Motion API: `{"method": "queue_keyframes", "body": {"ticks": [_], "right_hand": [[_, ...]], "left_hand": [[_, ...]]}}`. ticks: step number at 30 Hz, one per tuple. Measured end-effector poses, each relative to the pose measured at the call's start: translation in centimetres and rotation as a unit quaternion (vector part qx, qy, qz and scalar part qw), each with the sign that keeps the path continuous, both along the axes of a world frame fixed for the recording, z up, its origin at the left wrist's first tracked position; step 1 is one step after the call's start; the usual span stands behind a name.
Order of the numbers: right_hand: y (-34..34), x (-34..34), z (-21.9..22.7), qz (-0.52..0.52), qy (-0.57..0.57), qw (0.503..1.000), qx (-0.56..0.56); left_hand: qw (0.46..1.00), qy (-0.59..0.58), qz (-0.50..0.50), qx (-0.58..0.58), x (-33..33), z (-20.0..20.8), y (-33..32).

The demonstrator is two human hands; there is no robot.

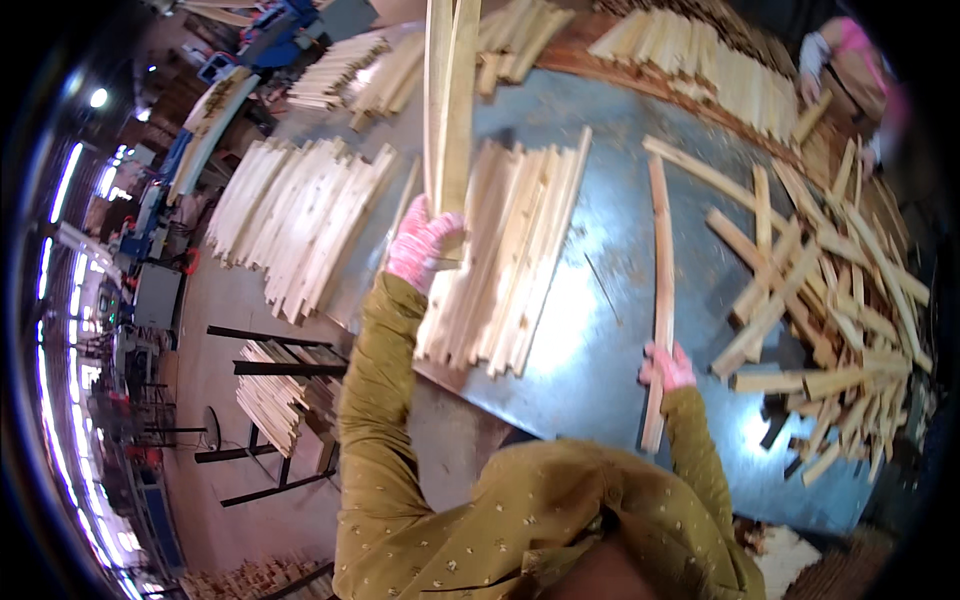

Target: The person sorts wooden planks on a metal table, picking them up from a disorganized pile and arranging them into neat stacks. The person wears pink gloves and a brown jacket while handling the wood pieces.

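My left hand (424, 246), in a pink and white knit glove, grips the near end of what look like two wooden strips (456, 110). They are raised above the table and point away from me. Under and beside them lies a row of pale wooden strips (515, 255), placed side by side. At the right, my right hand (668, 368), gloved alike, is closed round the lower part of a single long wooden strip (663, 240) that lies along the metal table (590, 330). Part of that strip's width is hidden by the fingers.
A jumbled heap of wooden strips (840, 300) covers the table's right side. Another aligned row (300, 215) lies at the left, with further stacks (700, 60) along the far edge. A co-worker (850, 65) stands at the far right. A black metal rack (285, 400) holds strips beside the table.
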State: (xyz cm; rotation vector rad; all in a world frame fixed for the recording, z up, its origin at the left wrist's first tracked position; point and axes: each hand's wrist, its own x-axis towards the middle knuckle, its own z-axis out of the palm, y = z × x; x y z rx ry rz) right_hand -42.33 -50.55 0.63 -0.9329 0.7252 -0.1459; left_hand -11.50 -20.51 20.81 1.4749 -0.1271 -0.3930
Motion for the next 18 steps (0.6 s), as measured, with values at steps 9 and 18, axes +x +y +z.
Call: {"method": "queue_keyframes", "body": {"ticks": [9, 18], "right_hand": [[5.6, 4.7, -1.8, -0.076, 0.188, 0.977, -0.065], [6.7, 5.6, -5.2, -0.051, 0.37, 0.878, -0.301]], "left_hand": [[0.764, -0.212, 0.143, 0.592, 31.5, -3.1, 8.6], [0.756, -0.137, 0.065, 0.636, 45.7, -16.3, 8.9]]}}
